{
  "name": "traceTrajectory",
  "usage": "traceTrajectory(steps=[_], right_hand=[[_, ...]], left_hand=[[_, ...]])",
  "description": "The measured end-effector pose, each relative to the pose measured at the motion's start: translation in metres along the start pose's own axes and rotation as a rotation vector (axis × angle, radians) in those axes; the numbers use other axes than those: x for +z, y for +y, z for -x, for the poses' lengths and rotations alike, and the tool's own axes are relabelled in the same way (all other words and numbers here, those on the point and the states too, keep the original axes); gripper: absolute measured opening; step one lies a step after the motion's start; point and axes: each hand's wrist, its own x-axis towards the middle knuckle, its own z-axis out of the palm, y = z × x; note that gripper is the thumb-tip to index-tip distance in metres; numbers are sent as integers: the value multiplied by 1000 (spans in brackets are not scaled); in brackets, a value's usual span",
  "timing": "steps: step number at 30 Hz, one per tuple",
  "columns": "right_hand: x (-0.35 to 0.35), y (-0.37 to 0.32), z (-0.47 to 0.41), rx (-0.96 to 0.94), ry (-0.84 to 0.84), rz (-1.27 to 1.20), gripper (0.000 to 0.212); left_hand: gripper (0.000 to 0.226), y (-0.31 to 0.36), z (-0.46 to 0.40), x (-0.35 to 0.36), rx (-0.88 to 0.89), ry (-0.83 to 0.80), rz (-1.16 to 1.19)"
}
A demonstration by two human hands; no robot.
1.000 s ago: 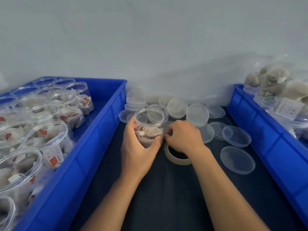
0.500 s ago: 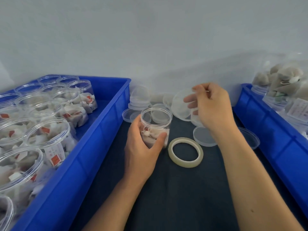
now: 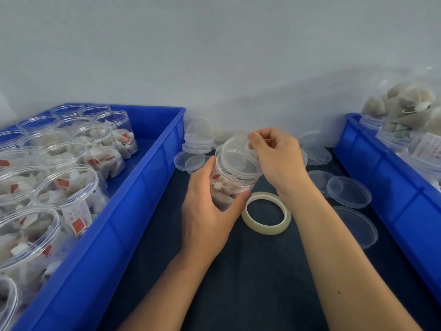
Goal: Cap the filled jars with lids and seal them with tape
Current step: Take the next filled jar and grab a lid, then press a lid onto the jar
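— since half a second back the right hand [image 3: 274, 158] has come in from up by the wall and brought a clear lid [image 3: 238, 158] over the jar [image 3: 229, 185]. before that it was raised off to the right, the lid clear of the jar.

— is the lid seated?

— not flat — it sits tilted over the mouth, its far edge pinched between thumb and fingertips.

— and the left hand [image 3: 207, 211]?

— wrapped round the jar's side, thumb at the front, holding it upright on the dark mat [image 3: 238, 283]. the jar has tea bags inside.

— tape?

— the tape roll [image 3: 266, 216] lies flat on the mat just right of the jar, under the right wrist, untouched. loose lids [image 3: 348, 192] lie behind and to the right. the left blue bin [image 3: 133, 211] holds more filled, open jars; another blue bin [image 3: 386, 187] stands at the right.
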Motion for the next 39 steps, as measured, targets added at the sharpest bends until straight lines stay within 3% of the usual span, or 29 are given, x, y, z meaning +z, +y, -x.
traceTrajectory(steps=[11,15,18,39], right_hand=[[-16,-14,8,-143,-250,309,16],[-26,-25,14,-170,-484,434,40],[-29,-27,14,-192,-525,518,53],[-48,-20,10,-161,-696,344,39]], left_hand=[[89,2,4,3,6,50,-47],[88,1,3,2,-20,80,-72],[88,2,2,1,-33,82,-66],[86,4,1,0,-24,16,-52]])
